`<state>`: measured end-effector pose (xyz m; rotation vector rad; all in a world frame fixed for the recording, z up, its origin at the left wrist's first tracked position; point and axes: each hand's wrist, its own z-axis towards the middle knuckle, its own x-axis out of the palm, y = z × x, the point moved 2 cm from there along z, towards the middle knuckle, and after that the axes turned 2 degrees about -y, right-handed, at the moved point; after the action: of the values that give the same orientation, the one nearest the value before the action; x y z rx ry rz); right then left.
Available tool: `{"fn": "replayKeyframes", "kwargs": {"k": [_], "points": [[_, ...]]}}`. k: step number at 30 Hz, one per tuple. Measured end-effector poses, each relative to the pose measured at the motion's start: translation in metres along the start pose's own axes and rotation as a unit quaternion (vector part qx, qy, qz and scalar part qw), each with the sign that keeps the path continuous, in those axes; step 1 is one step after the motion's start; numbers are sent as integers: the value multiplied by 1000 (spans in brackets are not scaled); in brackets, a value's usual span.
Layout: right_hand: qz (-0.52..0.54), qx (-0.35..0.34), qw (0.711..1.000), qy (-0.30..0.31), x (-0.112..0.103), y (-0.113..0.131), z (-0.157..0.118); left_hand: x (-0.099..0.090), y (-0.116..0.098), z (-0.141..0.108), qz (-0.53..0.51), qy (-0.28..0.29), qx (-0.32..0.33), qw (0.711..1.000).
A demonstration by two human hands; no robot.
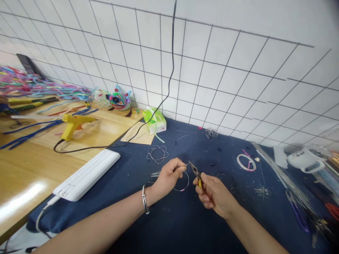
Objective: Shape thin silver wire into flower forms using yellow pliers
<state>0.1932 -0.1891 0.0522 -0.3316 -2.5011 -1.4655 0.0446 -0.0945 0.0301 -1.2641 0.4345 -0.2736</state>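
My left hand [171, 176] pinches a thin wire ring [188, 181] between thumb and fingertips. Pink beads [182, 190] sit low on the ring, and a short wire end sticks out to the right of my fingers. In my right hand [215, 194] is a pair of needle-nose pliers [195, 170] with yellow handles, fingers wrapped round them. The plier tips are at that wire end; whether they grip it I cannot tell. Just beyond my left hand, a flower-shaped wire piece [157, 154] lies on the dark blue cloth [169, 225]. Cut wire pieces [155, 174] lie partly behind the hand.
At left are a white power strip [87, 174] and a yellow glue gun [74, 125] on a wooden table. A tissue pack [155, 120] stands by the wall. To the right lie a tape roll [246, 162], long wires [280, 169], purple-handled pliers [298, 213] and a white mug [304, 159].
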Motion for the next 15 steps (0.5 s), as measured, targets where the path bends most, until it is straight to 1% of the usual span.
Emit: {"fn": "replayKeyframes", "kwargs": {"k": [3,10,15], "points": [[22,12,999,24,-3,1,0,-1,0,1,6,7,0,1000],[35,6,998,51,-6,-2,3,-2,1,2,2,6,-5,1000],[17,-4,999,45,-9,-2,4,0,3,3,-53,16,-49,997]]}}
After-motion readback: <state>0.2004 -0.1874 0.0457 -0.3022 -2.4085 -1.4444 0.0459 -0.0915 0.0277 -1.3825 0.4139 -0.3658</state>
